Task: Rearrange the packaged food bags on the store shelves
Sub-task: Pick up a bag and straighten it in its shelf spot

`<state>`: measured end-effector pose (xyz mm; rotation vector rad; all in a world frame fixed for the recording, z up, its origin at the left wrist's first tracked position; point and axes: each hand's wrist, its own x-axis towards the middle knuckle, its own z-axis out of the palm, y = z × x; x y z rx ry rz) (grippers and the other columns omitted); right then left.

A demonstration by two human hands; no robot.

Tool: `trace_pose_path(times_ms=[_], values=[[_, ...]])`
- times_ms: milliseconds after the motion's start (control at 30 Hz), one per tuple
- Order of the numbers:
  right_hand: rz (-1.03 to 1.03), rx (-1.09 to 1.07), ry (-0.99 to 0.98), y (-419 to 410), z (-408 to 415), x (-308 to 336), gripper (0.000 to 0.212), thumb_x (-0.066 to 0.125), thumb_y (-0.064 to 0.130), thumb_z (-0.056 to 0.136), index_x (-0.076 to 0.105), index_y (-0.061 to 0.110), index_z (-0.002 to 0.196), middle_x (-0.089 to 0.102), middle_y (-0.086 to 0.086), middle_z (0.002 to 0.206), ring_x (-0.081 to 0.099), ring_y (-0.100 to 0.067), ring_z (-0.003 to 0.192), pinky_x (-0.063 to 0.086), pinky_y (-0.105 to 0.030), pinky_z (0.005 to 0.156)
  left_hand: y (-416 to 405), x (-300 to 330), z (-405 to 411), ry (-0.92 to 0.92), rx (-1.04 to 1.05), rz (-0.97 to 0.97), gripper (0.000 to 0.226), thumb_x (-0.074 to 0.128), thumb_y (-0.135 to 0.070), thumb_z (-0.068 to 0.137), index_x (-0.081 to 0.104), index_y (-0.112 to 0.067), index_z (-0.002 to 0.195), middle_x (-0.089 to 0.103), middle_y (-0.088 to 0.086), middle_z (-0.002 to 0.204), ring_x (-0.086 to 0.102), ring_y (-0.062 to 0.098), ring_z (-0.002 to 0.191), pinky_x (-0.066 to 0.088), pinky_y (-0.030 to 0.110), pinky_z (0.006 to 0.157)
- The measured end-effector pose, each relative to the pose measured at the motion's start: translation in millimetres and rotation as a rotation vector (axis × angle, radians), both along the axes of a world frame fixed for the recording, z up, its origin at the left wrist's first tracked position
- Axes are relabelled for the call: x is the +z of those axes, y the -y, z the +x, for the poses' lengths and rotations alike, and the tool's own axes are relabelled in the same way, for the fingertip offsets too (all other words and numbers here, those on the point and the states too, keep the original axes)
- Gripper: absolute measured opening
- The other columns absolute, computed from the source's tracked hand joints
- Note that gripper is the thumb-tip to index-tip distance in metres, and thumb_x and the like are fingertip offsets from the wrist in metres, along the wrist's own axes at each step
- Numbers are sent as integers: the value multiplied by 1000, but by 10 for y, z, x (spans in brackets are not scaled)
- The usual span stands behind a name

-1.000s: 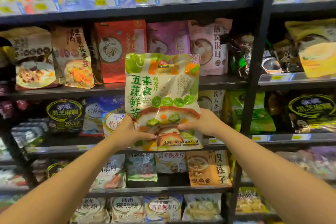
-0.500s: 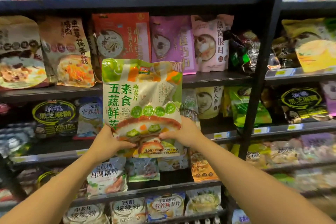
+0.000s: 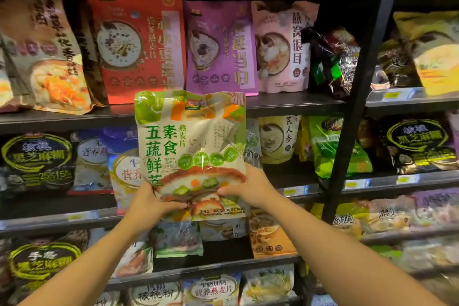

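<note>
Both bare arms stretched forward and up, left hand (image 3: 149,202) and right hand (image 3: 250,187) gripping lower corners of green vegetable oatmeal bag (image 3: 191,151), held upright before the dark shelves (image 3: 293,104)

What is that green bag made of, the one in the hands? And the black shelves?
The green bag looks like thin glossy plastic film: it shines and crinkles where the left hand and right hand pinch it. The black shelves look like painted metal, smooth with thin straight edges, though that is less certain.
</note>
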<state>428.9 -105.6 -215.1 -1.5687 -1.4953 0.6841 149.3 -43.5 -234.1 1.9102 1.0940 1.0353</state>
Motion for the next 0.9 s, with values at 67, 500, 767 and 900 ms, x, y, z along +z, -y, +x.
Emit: trace_pose_path(times_ms=[67, 500, 767, 900], values=[[-17, 6, -10, -92, 139, -71, 68, 95, 31, 74, 66, 23, 135, 70, 11, 121, 63, -14, 121, 46, -28, 96, -84, -68, 169, -3, 9, 6, 90, 99, -8, 59, 56, -12, 137, 72, -4, 124, 67, 8, 115, 50, 38, 106], [-5, -33, -46, -819, 991, -513, 71, 97, 26, 71, 59, 28, 130, 70, 15, 116, 64, -9, 110, 49, -14, 77, -724, -528, 1124, 58, 38, 26, 78, 93, 5, 63, 57, -23, 126, 63, -24, 115, 54, -29, 95, 42, -3, 82], [32, -46, -63, -1052, 1164, -959, 62, 95, 26, 73, 64, 25, 126, 73, 11, 117, 66, -9, 110, 50, -23, 84, -908, -830, 1241, 12, 39, 115, 83, 98, -14, 62, 60, -69, 111, 65, -42, 114, 56, -21, 109, 43, -1, 86], [3, -57, -40, -1167, 1188, -969, 59, 93, 22, 78, 66, 19, 130, 73, 3, 121, 65, -15, 113, 49, -27, 86, -1045, -831, 1284, -3, 29, 110, 81, 97, -12, 63, 55, -53, 118, 64, -43, 111, 54, -26, 104, 41, -4, 86]])
